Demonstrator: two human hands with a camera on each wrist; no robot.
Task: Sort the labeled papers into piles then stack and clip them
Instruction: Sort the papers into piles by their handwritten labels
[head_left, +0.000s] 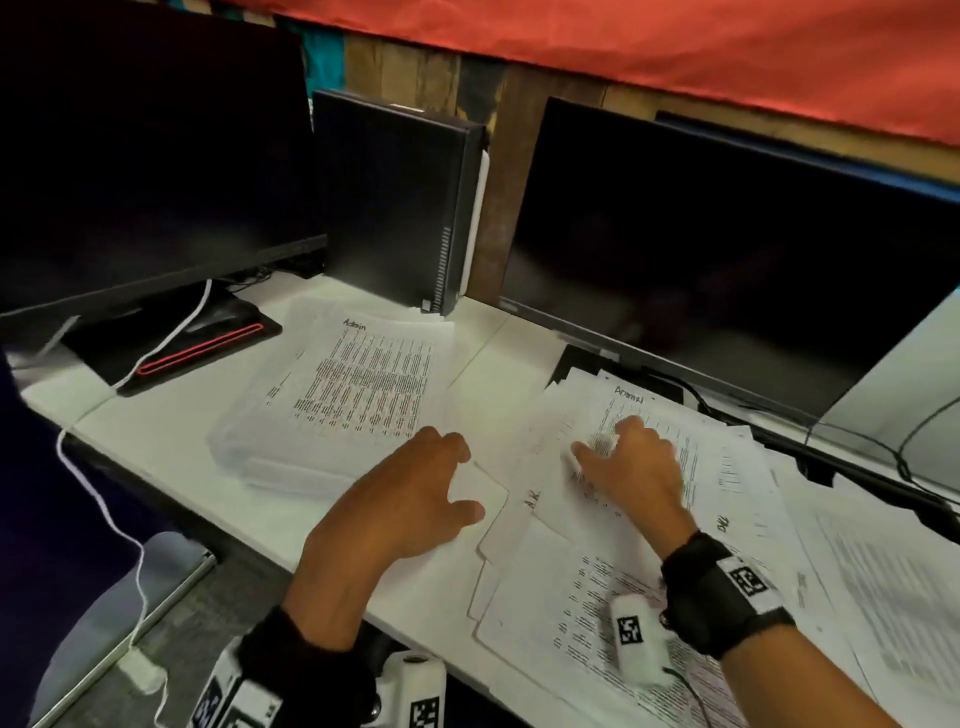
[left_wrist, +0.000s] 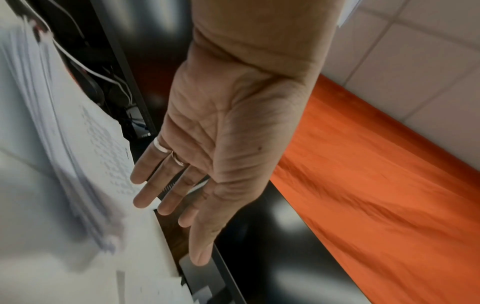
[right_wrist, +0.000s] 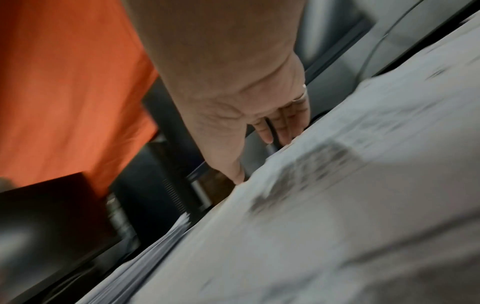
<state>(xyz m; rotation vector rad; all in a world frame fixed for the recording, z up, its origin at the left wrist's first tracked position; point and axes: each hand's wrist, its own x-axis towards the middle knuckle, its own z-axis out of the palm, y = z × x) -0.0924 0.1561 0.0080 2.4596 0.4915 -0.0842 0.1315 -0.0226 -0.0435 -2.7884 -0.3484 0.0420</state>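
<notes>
R hand (head_left: 631, 467) flat on Admin sheet (head_left: 654, 415); L hand (head_left: 400, 488) empty.

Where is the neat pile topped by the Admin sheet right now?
In the head view, the Admin pile lies left of centre on the white desk, before the upright computer case, just beyond the left hand.

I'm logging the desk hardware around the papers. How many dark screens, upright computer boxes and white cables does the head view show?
Dark monitors: 2, one left, one right
Upright black computer box: 1
White cables: 1
Total: 4
</notes>
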